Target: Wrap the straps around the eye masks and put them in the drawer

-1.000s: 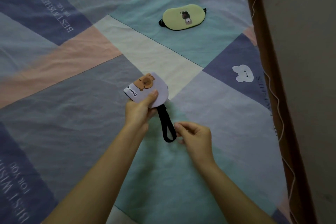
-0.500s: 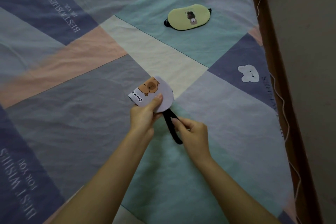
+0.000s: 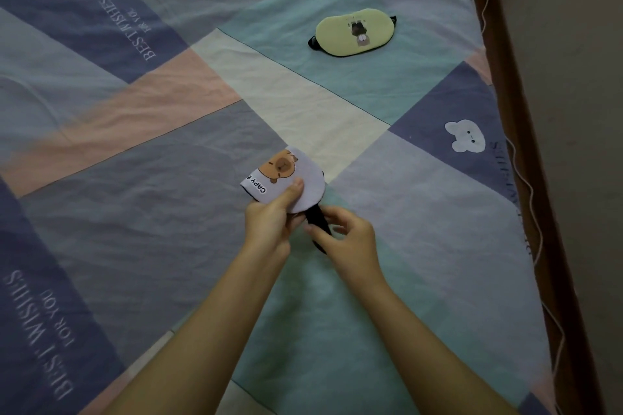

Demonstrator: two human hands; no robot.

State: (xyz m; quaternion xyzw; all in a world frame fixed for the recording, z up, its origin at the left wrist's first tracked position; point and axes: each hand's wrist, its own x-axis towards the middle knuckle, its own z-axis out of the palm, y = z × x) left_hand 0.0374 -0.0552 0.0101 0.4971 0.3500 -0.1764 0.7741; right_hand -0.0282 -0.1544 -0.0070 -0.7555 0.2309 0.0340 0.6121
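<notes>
A folded lavender eye mask [image 3: 305, 180] with a brown capybara print is held above the bed by my left hand [image 3: 271, 221], thumb pressed on its front. Its black strap [image 3: 317, 221] hangs from the lower edge, and my right hand [image 3: 347, 239] pinches that strap close under the mask. The strap's loop end is mostly hidden behind my right hand. A second eye mask [image 3: 354, 32], pale yellow-green with a small animal print, lies flat on the bed farther away to the right, its black strap peeking out at both ends. No drawer is in view.
The bed is covered by a patchwork sheet [image 3: 168, 178] in blue, grey, pink and teal with printed lettering. A brown wooden bed edge [image 3: 526, 145] runs along the right, with a thin white cord [image 3: 526, 185] along it and a wall beyond.
My right hand has moved up the strap from its loop end to just under the mask. My left hand keeps holding the mask.
</notes>
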